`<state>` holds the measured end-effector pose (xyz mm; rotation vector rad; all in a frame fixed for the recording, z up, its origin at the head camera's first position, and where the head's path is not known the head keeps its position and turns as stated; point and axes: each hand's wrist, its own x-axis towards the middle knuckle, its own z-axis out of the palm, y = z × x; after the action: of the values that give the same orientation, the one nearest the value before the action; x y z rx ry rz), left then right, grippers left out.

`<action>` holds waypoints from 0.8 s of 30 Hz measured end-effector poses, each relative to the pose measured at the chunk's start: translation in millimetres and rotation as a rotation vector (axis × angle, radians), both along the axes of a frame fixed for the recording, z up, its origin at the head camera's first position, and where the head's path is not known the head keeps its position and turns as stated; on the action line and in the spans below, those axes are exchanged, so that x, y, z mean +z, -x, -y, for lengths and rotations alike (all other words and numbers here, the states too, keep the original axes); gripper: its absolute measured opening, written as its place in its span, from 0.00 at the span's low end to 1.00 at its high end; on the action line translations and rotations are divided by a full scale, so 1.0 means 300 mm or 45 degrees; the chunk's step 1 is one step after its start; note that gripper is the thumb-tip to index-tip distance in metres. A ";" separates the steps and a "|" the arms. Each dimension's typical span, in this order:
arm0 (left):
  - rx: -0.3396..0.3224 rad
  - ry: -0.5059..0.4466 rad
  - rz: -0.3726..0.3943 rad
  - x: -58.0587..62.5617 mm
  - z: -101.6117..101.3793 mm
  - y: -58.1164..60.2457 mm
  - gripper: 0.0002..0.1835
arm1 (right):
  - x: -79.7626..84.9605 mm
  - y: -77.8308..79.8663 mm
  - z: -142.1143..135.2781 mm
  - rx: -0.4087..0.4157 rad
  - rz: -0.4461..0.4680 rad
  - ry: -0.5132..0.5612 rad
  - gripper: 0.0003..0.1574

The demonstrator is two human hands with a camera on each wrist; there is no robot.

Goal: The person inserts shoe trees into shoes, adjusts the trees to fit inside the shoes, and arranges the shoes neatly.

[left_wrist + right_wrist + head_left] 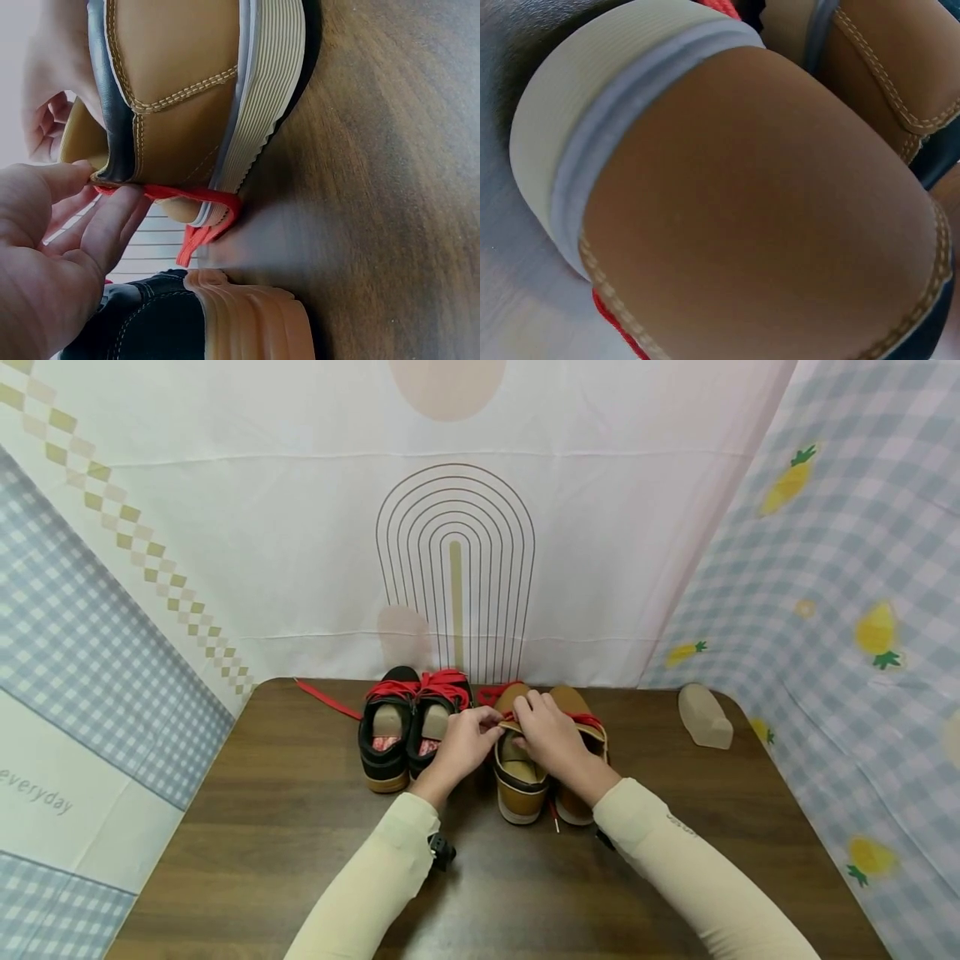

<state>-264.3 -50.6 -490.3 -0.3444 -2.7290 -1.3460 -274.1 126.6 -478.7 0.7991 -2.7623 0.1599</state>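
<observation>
Two tan shoes with red laces stand side by side near the table's back edge. My left hand (467, 742) is at the collar of the left tan shoe (521, 795). In the left wrist view its thumb and forefinger pinch the upper's edge, where a red shoelace (202, 195) comes out. My right hand (551, 735) reaches over the same shoe, its curled fingers and thumb at the raised tongue (84, 139); their contact is partly hidden. The right tan shoe (576, 806) lies under the right wrist. Its heel fills the right wrist view, which hides the right hand.
Left of the hands stand two black shoes (384, 752) with red laces and beige inserts inside. One loose red lace (327, 698) trails to the left. A beige shoe insert (703, 717) lies at the back right of the wooden table (300, 827). Cloth hangs behind.
</observation>
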 end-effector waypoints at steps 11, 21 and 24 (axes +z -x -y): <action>-0.013 0.022 -0.007 0.013 0.002 0.001 0.07 | -0.005 -0.004 0.014 -0.032 -0.083 -0.040 0.32; -0.013 0.020 -0.011 0.011 0.005 0.002 0.07 | -0.001 -0.001 -0.001 0.018 -0.075 0.009 0.30; -0.014 0.006 0.011 0.012 0.006 -0.001 0.07 | 0.010 -0.010 -0.014 0.054 -0.071 0.027 0.29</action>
<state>-264.1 -52.4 -486.8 -0.3551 -2.7416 -1.3474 -271.0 130.8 -475.7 0.8436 -2.6883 0.1718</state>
